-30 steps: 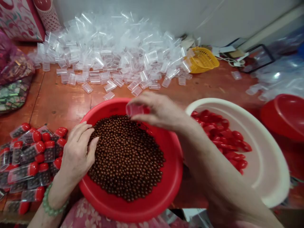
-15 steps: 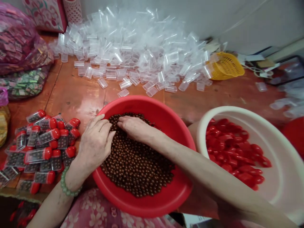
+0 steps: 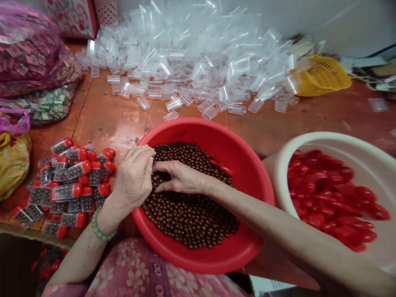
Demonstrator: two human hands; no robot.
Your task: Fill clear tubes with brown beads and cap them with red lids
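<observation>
A red basin holds a heap of small shiny brown beads. Over its left side my left hand, with a green bead bracelet on the wrist, is closed, fingers together. Between my hands shows the thin, shiny rim of what looks like a clear plastic case, mostly hidden by the left fingers. My right hand meets it from the right, thumb and fingers curled around that rim above the beads. What its fingertips hold is hidden. Left of the basin lie filled clear cases with red caps, piled up.
A big heap of clear plastic cases spreads along the back, beside a yellow basket. At right stands a white tub with red caps. Purple bags of small packets and a yellow bag lie left.
My right hand has lifted from the beads and come against my left hand, its thumb now showing. The left fingers have drawn together. The whole view has shifted, moving things rightward.
</observation>
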